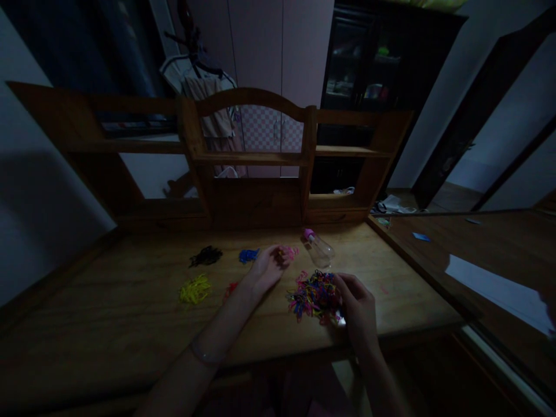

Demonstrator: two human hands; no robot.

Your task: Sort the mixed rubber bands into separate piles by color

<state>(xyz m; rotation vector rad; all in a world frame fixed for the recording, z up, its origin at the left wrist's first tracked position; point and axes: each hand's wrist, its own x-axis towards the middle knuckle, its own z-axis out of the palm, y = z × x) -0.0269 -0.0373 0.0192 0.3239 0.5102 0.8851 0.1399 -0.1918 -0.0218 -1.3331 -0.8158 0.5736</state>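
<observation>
My left hand (pixel 270 268) reaches over the tabletop, its fingers curled in at a small pile of pink rubber bands (pixel 292 252). To the right lies a larger heap of mixed-colour rubber bands (pixel 316 295). My right hand (pixel 357 298) pinches at the right edge of that heap; its fingertips are partly hidden. Left of my left hand are separate piles of blue rubber bands (pixel 248 255), black rubber bands (pixel 206 256) and yellow rubber bands (pixel 195 289). Red rubber bands (pixel 230 289) are partly covered by my left forearm.
A clear bottle (pixel 322 251) with a pink top lies behind the mixed heap. A wooden shelf unit (pixel 252 158) rises along the back of the wooden desk (pixel 143 313). At the right, a lower wooden surface (pixel 490 243) carries a white sheet (pixel 497 292) and a blue card (pixel 421 237).
</observation>
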